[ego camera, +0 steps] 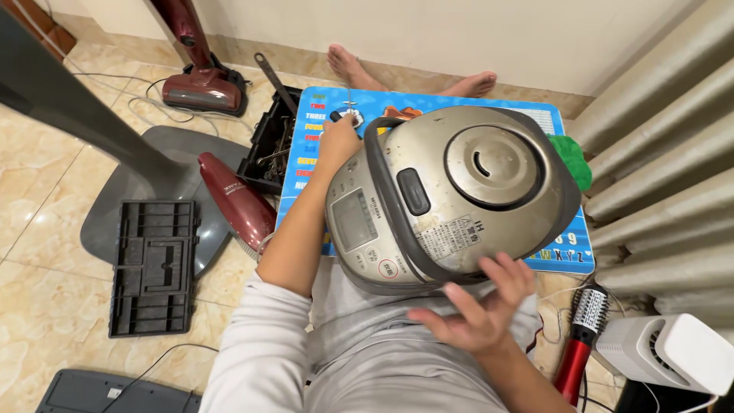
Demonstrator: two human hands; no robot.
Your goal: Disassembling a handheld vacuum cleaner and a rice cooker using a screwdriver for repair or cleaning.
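A room floor of glossy beige marbled tiles [46, 229] meets a plain cream wall [428, 30] with a tiled skirting along its foot. A ribbed grey radiator [657, 153] fills the right side. A dark red vacuum cleaner [202, 84] stands by the wall, its white cord trailing. A grey fan base [153, 191] lies at left, beside a black plastic tray [153, 268]. Light is warm and even.
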